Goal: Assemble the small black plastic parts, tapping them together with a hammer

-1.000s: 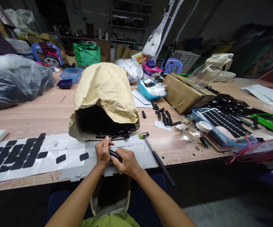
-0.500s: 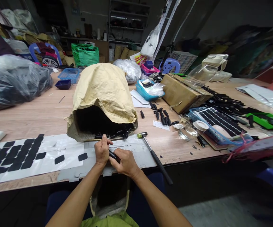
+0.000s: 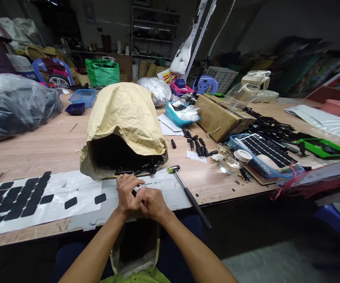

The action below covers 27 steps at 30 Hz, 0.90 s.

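Note:
My left hand (image 3: pixel 127 192) and my right hand (image 3: pixel 152 202) are closed and pressed together above the table's front edge. Between them is a black tubular part (image 3: pixel 134 193), almost wholly hidden by the fingers; only a dark bit shows. Just beyond, a tan woven sack (image 3: pixel 125 114) lies with its mouth towards me, and several black parts (image 3: pixel 146 168) spill at its lip. To the right of my hands a hammer (image 3: pixel 189 192) with a black grip lies over the table edge. Under my hands is a grey sheet (image 3: pixel 170 194).
A white sheet with black rounded stickers (image 3: pixel 70 203) lies at left. Loose black parts (image 3: pixel 198 147), a cardboard box (image 3: pixel 217 118) and a blue basket (image 3: pixel 264 165) stand at right. Below the table edge, an open bag (image 3: pixel 134 243) is at my lap.
Both hands have closed further round the black part, which now hardly shows. My left fingers have bent over towards the right hand. The whole view has shifted slightly.

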Tool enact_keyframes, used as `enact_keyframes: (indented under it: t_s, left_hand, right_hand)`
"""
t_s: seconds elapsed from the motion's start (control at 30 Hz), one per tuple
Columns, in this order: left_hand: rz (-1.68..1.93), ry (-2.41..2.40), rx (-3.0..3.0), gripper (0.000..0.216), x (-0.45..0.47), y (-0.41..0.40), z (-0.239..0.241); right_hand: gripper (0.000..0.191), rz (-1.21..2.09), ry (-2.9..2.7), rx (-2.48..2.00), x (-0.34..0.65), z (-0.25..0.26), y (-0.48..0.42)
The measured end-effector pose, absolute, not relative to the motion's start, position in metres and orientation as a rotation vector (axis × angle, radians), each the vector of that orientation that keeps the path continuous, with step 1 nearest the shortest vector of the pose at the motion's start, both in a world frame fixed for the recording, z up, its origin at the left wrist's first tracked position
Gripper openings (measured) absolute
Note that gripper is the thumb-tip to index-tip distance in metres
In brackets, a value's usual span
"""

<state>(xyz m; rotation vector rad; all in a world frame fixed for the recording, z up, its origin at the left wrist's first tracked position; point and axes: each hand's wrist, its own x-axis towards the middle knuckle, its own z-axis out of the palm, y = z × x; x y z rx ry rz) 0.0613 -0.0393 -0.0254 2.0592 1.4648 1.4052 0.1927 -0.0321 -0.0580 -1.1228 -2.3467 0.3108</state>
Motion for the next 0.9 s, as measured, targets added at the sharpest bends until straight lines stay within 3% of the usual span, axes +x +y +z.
enact_keyframes:
  t_s: [0.1, 0.3, 0.63, 0.9]
  left_hand:
    - [1.326, 1.199, 2.088, 0.032, 0.062, -0.043, -0.025]
    - [1.286, 1.133, 1.927, 0.032, 0.065, -0.042, -0.027]
    - [1.32, 1.179, 1.92, 0.032, 0.066, -0.041, -0.029]
    - [1.467, 1.47, 1.617, 0.044, 0.063, -0.033, -0.035]
  right_hand:
    - [0.015, 0.246, -2.434, -1.139, 0.193, -0.064, -0.032]
    - [0.009, 0.218, -2.489, -1.029, 0.196, -0.073, -0.032]
    - [0.008, 0.284, -2.501, -0.976, 0.197, -0.075, -0.031]
    - [0.022, 0.371, -2.268, -1.144, 0.193, -0.059, -0.029]
